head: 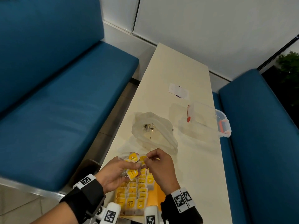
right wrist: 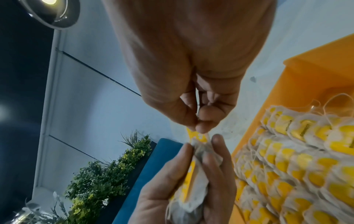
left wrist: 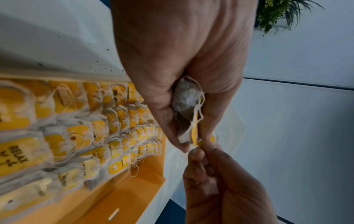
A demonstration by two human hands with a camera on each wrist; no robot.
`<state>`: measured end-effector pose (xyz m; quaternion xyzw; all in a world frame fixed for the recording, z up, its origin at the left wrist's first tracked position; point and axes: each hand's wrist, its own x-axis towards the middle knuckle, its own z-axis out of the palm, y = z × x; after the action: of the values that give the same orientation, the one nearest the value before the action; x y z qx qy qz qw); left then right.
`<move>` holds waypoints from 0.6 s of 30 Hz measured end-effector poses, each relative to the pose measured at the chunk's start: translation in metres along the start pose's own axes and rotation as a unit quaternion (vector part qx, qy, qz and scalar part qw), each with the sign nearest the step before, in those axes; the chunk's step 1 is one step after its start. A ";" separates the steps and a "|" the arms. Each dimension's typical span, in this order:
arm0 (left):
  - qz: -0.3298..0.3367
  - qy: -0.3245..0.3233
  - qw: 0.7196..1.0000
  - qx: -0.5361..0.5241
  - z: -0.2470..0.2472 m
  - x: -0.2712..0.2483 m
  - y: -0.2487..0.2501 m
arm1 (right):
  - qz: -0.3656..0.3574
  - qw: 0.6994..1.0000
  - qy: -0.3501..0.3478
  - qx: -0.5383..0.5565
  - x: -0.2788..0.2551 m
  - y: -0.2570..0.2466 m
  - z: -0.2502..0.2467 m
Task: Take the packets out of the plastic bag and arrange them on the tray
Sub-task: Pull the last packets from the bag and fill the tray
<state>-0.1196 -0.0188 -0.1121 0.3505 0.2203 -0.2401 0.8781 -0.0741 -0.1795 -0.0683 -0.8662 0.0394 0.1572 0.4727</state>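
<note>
My left hand [head: 119, 168] grips a small bunch of tea-bag packets [head: 131, 165] with yellow tags, held above the orange tray [head: 157, 196]. In the left wrist view the bunch [left wrist: 186, 112] sits between thumb and fingers. My right hand [head: 155, 160] pinches the yellow tag of one packet [right wrist: 197, 135] at the top of that bunch. Several rows of packets [head: 135, 194] lie on the tray, filling its left part [left wrist: 80, 128]. The clear plastic bag [head: 153, 131] lies crumpled and open on the table beyond my hands.
A clear plastic box [head: 208, 120] with orange clips stands at the table's right edge. A white paper slip [head: 178, 91] lies further back. Blue benches [head: 56, 102] flank the narrow cream table [head: 191, 159]. A green plant [head: 289, 70] is at far right.
</note>
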 end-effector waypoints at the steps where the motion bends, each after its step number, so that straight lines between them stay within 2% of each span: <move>1: 0.000 0.000 1.000 0.001 -0.001 0.000 0.001 | -0.004 1.000 0.003 -0.004 0.001 -0.001 -0.002; 9: -0.011 -0.004 0.999 -0.038 -0.010 -0.003 0.007 | -0.068 0.998 0.009 0.004 0.003 -0.021 -0.030; 12: -0.002 0.002 0.999 -0.032 -0.014 -0.003 0.009 | -0.084 0.994 0.018 0.061 -0.001 -0.026 -0.041; 14: 0.003 0.010 0.999 -0.031 -0.016 -0.005 0.011 | -0.079 0.994 0.012 0.078 -0.001 -0.028 -0.048; 18: 0.001 0.018 0.999 -0.026 -0.020 -0.005 0.014 | -0.029 0.999 -0.028 0.018 0.008 -0.013 -0.053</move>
<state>-0.1198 0.0061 -0.1151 0.3321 0.2420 -0.2270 0.8829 -0.0513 -0.2157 -0.0332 -0.8535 0.0038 0.1664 0.4938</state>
